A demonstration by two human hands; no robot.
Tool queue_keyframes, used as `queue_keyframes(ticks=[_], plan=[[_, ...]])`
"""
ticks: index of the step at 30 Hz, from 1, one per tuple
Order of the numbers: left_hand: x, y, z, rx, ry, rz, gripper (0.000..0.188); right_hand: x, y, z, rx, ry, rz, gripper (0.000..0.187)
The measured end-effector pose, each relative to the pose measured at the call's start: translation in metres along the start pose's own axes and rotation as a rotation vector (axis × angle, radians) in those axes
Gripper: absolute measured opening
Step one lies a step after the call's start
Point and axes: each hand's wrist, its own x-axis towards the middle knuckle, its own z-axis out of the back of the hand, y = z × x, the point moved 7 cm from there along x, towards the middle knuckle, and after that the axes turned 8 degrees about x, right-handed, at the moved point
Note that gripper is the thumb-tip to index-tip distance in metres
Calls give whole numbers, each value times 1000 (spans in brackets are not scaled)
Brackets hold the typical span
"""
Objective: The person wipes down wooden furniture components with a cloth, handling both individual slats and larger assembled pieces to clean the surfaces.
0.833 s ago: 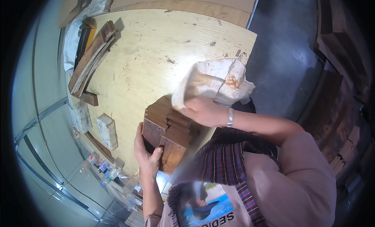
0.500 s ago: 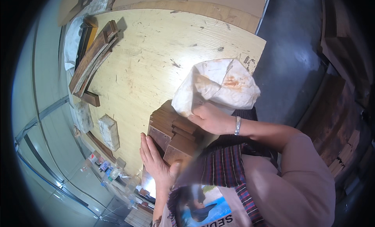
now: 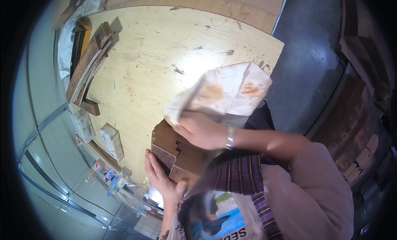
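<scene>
A stack of brown wooden pieces [image 3: 167, 140] with stepped ends stands on the table near my body. My left hand [image 3: 163, 180] braces its near left corner, the fingers straight along the left side and the thumb on the near block. My right hand [image 3: 202, 128] is closed on a white cloth [image 3: 231, 89] with orange-brown stains. The bunched end of the cloth is at the far end of the stack, while the loose part spreads away to the right. Motion blurs this hand, and its fingertips are hidden in the cloth. My clothing covers the stack's near right part.
The pale, paint-marked table [image 3: 136, 66] stretches ahead. Curved wooden parts [image 3: 91, 64] lie at its left edge, near a whitish wrapped block [image 3: 111, 140]. Small bottles [image 3: 113, 180] stand at lower left. More dark wood [image 3: 349, 103] is stacked at the right, beyond grey floor.
My right hand has moved left and slightly nearer with the cloth, over the far end of the stack. My left hand keeps its place on the wood. The whole view has shifted slightly.
</scene>
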Motion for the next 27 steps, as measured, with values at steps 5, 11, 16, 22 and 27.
queue_keyframes(ticks=[5,11,16,22,27], plan=[[-3,10,-5,10,0,36,120,-40,-1,20,175,76,-32,28],[-7,14,-3,-6,-24,72,123,-26,28,-14,184,173,222,30],[-3,7,0,-29,-19,94,125,-44,2,16,71,144,5,36],[19,14,11,-452,130,349,133,-57,-3,12,151,128,180,42],[52,18,-3,-766,364,330,136,-57,-14,0,-78,273,81,54]])
